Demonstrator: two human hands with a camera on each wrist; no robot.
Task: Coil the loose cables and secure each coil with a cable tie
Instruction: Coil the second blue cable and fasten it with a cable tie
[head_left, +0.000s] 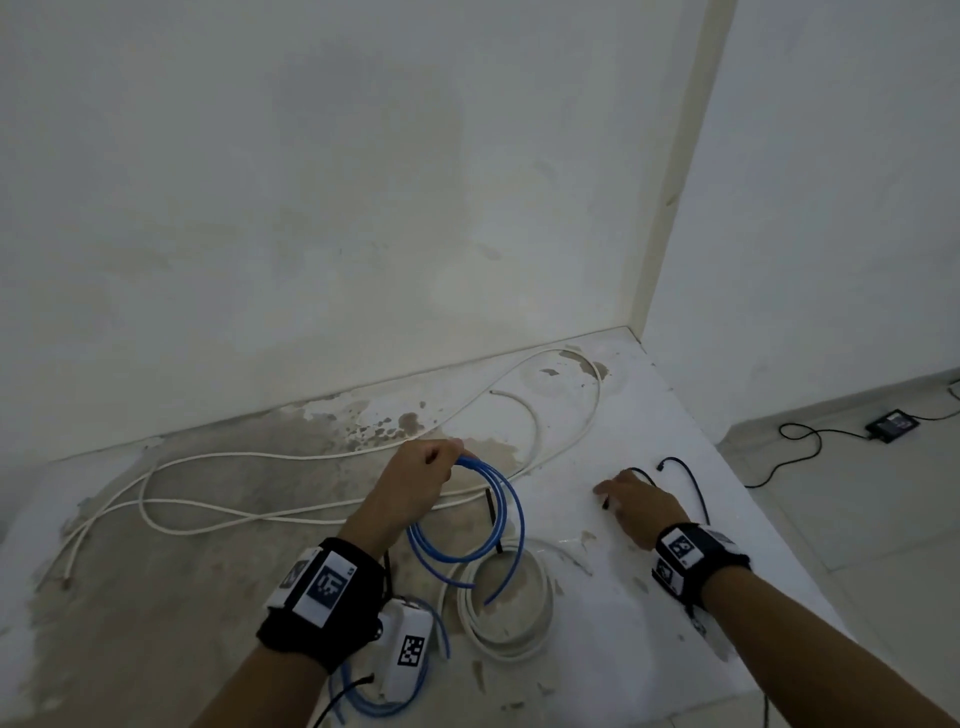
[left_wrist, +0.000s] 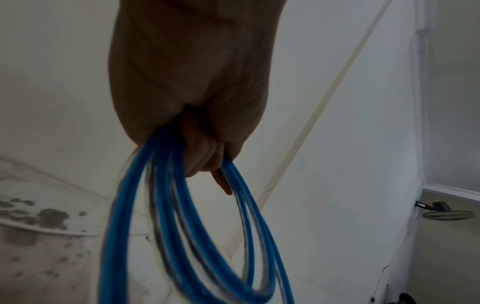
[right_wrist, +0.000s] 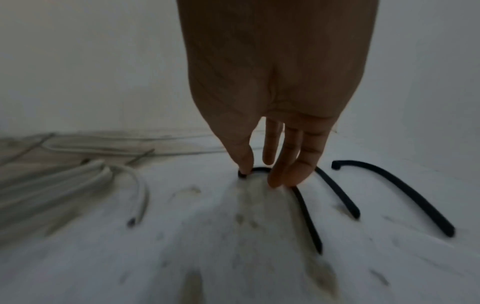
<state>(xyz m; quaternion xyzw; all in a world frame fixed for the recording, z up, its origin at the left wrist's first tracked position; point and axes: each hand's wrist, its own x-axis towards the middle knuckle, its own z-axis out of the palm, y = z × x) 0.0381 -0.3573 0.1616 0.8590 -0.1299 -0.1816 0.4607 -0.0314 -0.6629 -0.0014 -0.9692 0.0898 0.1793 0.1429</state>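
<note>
My left hand (head_left: 434, 465) is raised over the stained white platform (head_left: 649, 415) and grips the top of a blue cable coil (head_left: 488, 525), whose loops hang below the fist. In the left wrist view the fingers (left_wrist: 205, 156) curl round the blue cable coil (left_wrist: 166, 205). My right hand (head_left: 615, 493) reaches down to the platform. Its straight thumb and fingertips (right_wrist: 283, 176) touch a curved black cable tie (right_wrist: 306, 214) that lies there. Two more black ties (right_wrist: 337, 193) (right_wrist: 402, 195) lie just to its right.
A coiled white cable (head_left: 498, 608) lies between my forearms, with a black strip (head_left: 491, 509) at its far side. A long loose white cable (head_left: 311, 454) sprawls along the wall. More blue cable (head_left: 384, 696) lies under my left wrist. A black device (head_left: 892, 426) sits on the floor, right.
</note>
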